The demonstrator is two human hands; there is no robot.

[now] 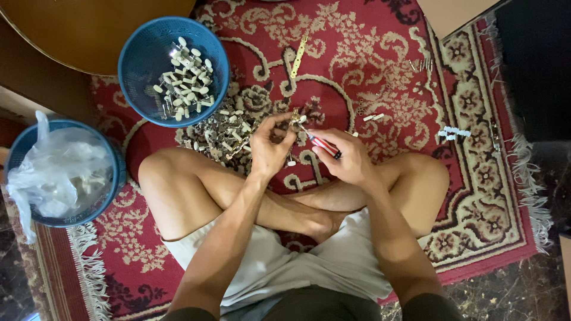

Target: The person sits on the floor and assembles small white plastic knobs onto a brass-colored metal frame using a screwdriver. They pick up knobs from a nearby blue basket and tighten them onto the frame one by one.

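The left hand (269, 145) pinches a small metal part (294, 117); the right hand (348, 156) grasps a red-handled screwdriver (324, 144), tip at that part. Driving seems underway. Next calls for steady alignment.

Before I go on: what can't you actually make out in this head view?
- Small metal part pinched in the left hand: too small, fingers cover it.
- Tip of the red-handled screwdriver in the right hand: too fine to see where it meets the part.
- Left blue basket: crumpled clear plastic bag hides its contents.
- Pile of parts on the rug: single pieces blur together.
- Brown round tabletop: cut off by the top edge.
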